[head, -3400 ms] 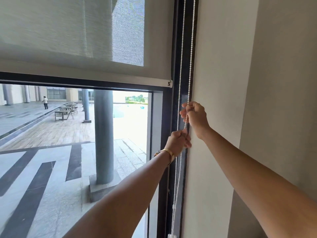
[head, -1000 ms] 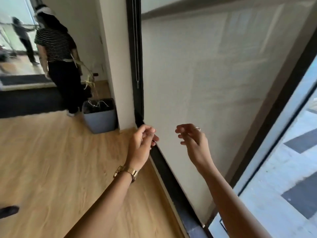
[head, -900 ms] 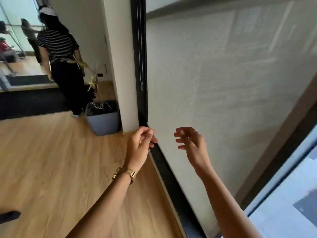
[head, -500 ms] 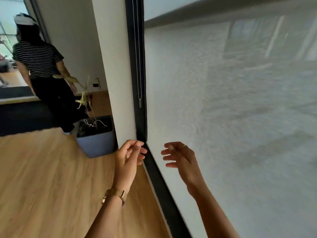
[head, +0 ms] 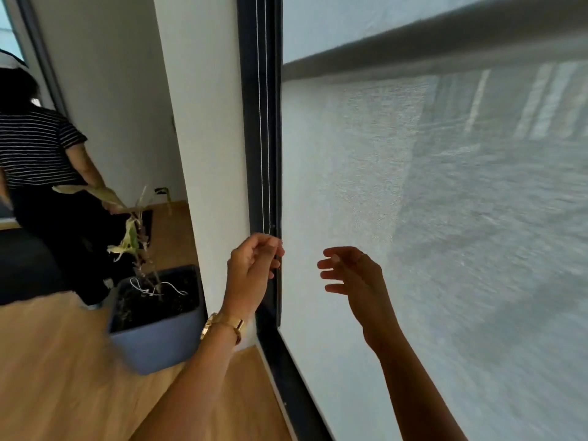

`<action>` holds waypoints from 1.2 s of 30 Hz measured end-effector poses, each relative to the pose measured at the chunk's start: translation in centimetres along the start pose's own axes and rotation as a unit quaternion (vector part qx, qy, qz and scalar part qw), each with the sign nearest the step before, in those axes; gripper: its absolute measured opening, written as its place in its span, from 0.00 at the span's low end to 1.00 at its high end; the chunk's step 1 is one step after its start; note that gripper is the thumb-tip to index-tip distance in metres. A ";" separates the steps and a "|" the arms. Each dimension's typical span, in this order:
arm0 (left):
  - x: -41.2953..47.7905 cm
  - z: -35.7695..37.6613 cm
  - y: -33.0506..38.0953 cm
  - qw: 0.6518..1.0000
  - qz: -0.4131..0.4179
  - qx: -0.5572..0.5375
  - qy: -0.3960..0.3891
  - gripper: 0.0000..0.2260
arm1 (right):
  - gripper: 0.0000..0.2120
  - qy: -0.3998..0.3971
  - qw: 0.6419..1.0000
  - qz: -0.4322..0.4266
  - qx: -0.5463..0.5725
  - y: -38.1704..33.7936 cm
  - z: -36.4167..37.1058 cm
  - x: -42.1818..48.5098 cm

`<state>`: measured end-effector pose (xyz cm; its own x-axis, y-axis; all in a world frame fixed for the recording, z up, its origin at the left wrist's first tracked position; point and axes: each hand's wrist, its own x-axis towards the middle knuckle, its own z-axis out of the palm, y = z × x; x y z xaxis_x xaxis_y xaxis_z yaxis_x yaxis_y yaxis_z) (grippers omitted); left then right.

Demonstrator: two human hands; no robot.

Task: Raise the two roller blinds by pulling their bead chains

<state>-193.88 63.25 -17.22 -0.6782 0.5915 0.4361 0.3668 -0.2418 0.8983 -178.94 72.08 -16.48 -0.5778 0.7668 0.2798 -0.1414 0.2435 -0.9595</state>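
Fingers of the left hand (head: pixel 253 265) pinch at the bottom of the bead chain (head: pixel 264 122), which hangs straight down the dark frame at centre, just left of the lowered blind (head: pixel 413 218), while the right hand (head: pixel 353 275) hovers spread and empty, farther off.

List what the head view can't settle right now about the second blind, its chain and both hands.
- Bead chain: its lower end is hidden behind the left hand, so the grip on it can't be confirmed.
- Roller blind: top roller and bottom edge are cut off by the frame edges.
- Right hand: open and apart from the chain; fingertips motion-blurred.
- Scene behind the blind fabric: only vague shapes show through.
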 end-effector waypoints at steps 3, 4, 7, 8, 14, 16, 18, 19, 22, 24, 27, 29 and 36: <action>5.2 -1.6 -2.7 1.000 -0.024 -0.019 0.003 0.08 | 0.08 -0.013 1.000 0.016 0.007 2.2 2.4 4.4; 7.0 -2.2 -3.9 0.999 -0.033 -0.017 -0.006 0.09 | 0.08 -0.008 1.000 0.017 0.011 3.1 3.4 6.1; 13.0 -3.9 -7.6 0.998 -0.050 0.016 -0.028 0.09 | 0.08 0.009 1.000 0.017 0.015 5.4 6.5 12.0; 15.3 -4.5 -8.9 0.998 -0.057 0.020 -0.025 0.09 | 0.08 0.009 1.000 0.018 0.016 6.1 7.8 14.4; 29.3 -6.0 -16.8 0.995 -0.094 0.026 -0.034 0.09 | 0.08 0.007 1.000 -0.012 0.019 8.7 13.8 30.2; 34.4 -5.6 -18.4 0.994 -0.097 0.032 -0.043 0.08 | 0.08 0.024 0.999 -0.025 0.024 8.6 15.0 35.7; 39.1 -5.4 -19.5 0.994 -0.088 0.039 -0.048 0.07 | 0.07 0.040 0.998 -0.036 0.031 8.7 16.3 40.6; 41.4 -5.3 -20.1 0.995 -0.078 0.033 -0.045 0.07 | 0.07 0.041 0.998 -0.046 0.027 8.7 17.1 43.0; 46.6 -5.4 -21.3 0.997 -0.075 0.002 -0.035 0.08 | 0.08 0.043 0.997 -0.057 0.005 8.6 19.2 49.7; 49.1 -5.3 -22.2 0.995 -0.081 -0.026 -0.044 0.08 | 0.08 0.056 0.996 -0.064 -0.020 8.3 20.3 53.6; 51.9 -5.4 -23.0 0.994 -0.076 -0.036 -0.069 0.07 | 0.09 0.082 0.992 -0.072 -0.062 8.3 21.7 58.3; 53.3 -5.5 -23.6 0.993 -0.073 -0.040 -0.087 0.08 | 0.09 0.109 0.986 -0.086 -0.092 8.7 22.9 60.8; 57.2 -6.0 -25.3 0.992 -0.032 -0.038 -0.117 0.11 | 0.17 0.214 0.954 -0.157 -0.142 5.2 26.3 67.0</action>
<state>-245.82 98.57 -14.69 -0.5296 0.7670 0.3624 0.2733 -0.2502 0.9288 -239.55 109.05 -3.60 -0.1533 0.7869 0.5977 0.0059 0.6056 -0.7957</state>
